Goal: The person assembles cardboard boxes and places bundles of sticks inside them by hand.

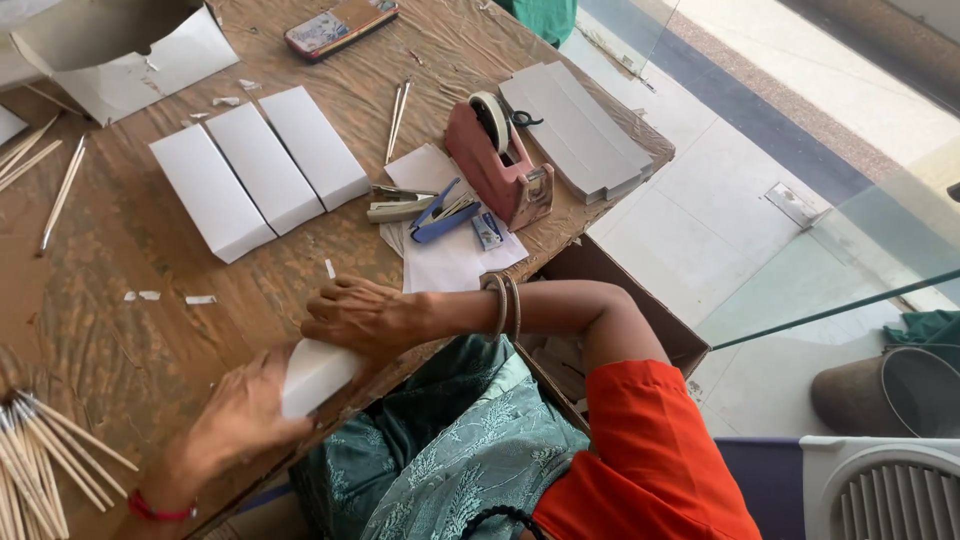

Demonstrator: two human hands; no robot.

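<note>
The folded white paper box (315, 375) lay at the near edge of the brown-papered bench (150, 300), caught between both hands, its long axis running from the lower left toward the upper right, roughly along the bench edge. The left hand (235, 415) sat at the box's lower-left end, blurred, fingers wrapped against that end, so how firmly its grip closed could not be told exactly. The right hand (365, 315) lay on top of the box's far, upper-right end, palm down, fingers flattened and pressing rather than pinching; its grip was spread and bearing on the paper. The right forearm, with bangles (505, 305) at the wrist, came in across the body from the right, elbow bent. Both hands touched the box, the right more over it. Three finished white boxes (260, 165) lay side by side well beyond, with the staplers (420, 208) and red tape dispenser (500, 160) further right.
</note>
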